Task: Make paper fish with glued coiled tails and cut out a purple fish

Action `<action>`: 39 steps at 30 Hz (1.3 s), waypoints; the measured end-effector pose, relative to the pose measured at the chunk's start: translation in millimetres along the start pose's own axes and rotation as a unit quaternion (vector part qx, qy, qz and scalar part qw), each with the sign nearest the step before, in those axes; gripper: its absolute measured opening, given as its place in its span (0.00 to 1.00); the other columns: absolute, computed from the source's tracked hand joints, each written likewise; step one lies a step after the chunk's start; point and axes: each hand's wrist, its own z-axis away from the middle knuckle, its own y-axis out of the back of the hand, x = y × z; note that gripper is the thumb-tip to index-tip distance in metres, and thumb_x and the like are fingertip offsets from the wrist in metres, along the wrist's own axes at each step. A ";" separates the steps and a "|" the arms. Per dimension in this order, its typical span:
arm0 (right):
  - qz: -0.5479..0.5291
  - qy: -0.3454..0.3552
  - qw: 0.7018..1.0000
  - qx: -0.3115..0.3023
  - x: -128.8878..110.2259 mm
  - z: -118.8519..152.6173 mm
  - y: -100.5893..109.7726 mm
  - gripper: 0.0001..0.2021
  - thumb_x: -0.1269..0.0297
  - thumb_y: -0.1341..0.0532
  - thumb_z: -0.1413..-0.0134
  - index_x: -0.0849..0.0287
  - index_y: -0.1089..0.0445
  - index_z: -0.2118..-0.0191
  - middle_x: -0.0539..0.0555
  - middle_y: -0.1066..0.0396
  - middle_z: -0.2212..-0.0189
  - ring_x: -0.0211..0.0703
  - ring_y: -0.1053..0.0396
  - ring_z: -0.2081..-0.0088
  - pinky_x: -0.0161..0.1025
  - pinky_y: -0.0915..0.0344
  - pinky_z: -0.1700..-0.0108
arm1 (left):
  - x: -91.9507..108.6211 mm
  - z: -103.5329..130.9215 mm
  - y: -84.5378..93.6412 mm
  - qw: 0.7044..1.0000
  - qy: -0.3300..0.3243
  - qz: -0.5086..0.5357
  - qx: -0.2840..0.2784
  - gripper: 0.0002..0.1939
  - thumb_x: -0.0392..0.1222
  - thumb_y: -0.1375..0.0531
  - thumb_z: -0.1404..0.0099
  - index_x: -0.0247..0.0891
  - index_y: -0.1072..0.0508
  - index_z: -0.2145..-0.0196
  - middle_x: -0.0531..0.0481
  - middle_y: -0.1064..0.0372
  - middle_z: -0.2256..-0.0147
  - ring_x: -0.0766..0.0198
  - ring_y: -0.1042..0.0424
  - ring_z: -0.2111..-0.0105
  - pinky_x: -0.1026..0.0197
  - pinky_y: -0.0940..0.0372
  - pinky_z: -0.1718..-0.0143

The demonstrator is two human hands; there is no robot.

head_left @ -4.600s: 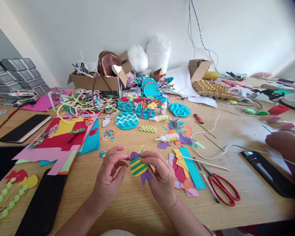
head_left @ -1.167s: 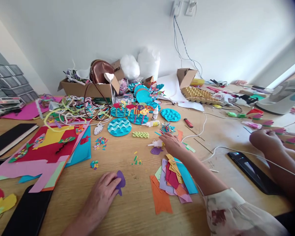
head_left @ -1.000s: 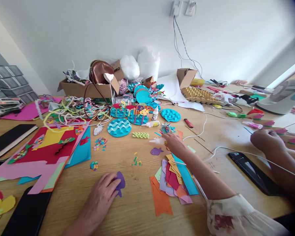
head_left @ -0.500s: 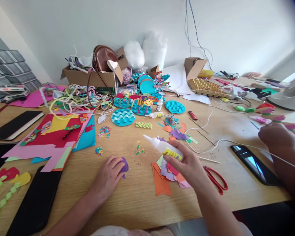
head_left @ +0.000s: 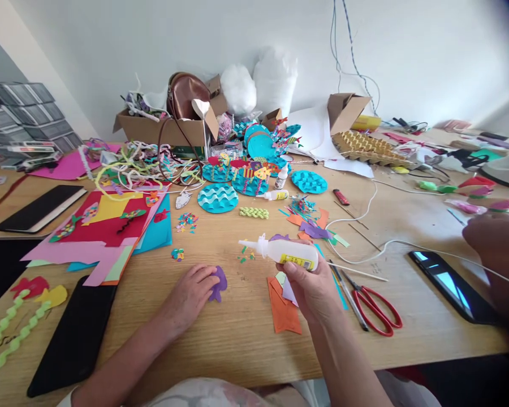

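My right hand (head_left: 309, 282) holds a white glue bottle (head_left: 294, 254) with a yellow label, tilted on its side above the table, its thin nozzle pointing left. On the tabletop, my left hand (head_left: 190, 297) has its fingertips on the left part of a purple paper fish (head_left: 219, 284), holding it; the thumb is hidden. Small green and yellow paper scraps (head_left: 246, 255) lie beneath the nozzle. Colourful tiny cutouts (head_left: 177, 255) are beyond my left hand. Orange paper pieces (head_left: 285, 311) lie beside my right wrist, partly covered by it.
Red-handled scissors (head_left: 377, 311) and a pen lie right of my right arm. A phone (head_left: 447, 288) and another person's hand (head_left: 492, 237) are at the far right. Coloured sheets (head_left: 106, 226) are stacked left. Blue decorated discs (head_left: 218, 198) stand behind, near a cardboard box (head_left: 152, 131).
The glue bottle in my right hand has turned from a slant to nearly level. My left hand uncovers more of the purple paper fish. The view has shifted slightly left.
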 end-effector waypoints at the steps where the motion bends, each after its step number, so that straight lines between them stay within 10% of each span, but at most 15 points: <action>1: 0.003 0.003 1.000 -0.001 1.1 -0.3 -1.1 0.23 0.55 0.30 0.69 0.55 0.34 0.64 0.52 0.30 0.69 0.43 0.33 0.68 0.38 0.36 0.67 | -0.3 0.4 -0.3 1.000 0.000 0.002 0.003 0.14 0.29 0.47 0.41 0.40 0.29 0.60 0.47 0.31 0.54 0.58 0.34 0.52 0.52 0.35 0.52; 16: 0.155 0.032 0.977 -0.142 30.0 2.9 -36.6 0.13 0.59 0.34 0.56 0.57 0.32 0.64 0.50 0.30 0.69 0.41 0.32 0.66 0.36 0.35 0.62 | 6.0 0.8 -2.8 0.999 0.011 0.031 0.039 0.11 0.31 0.43 0.42 0.39 0.29 0.60 0.46 0.33 0.56 0.56 0.35 0.54 0.51 0.37 0.53; 39: 0.248 0.078 0.953 -0.153 40.2 -3.4 -46.5 0.09 0.59 0.35 0.58 0.57 0.34 0.75 0.46 0.34 0.78 0.37 0.38 0.73 0.33 0.41 0.69 | 3.4 3.3 -8.3 0.997 0.010 0.044 0.054 0.12 0.30 0.42 0.43 0.39 0.29 0.61 0.46 0.32 0.57 0.57 0.35 0.55 0.52 0.37 0.53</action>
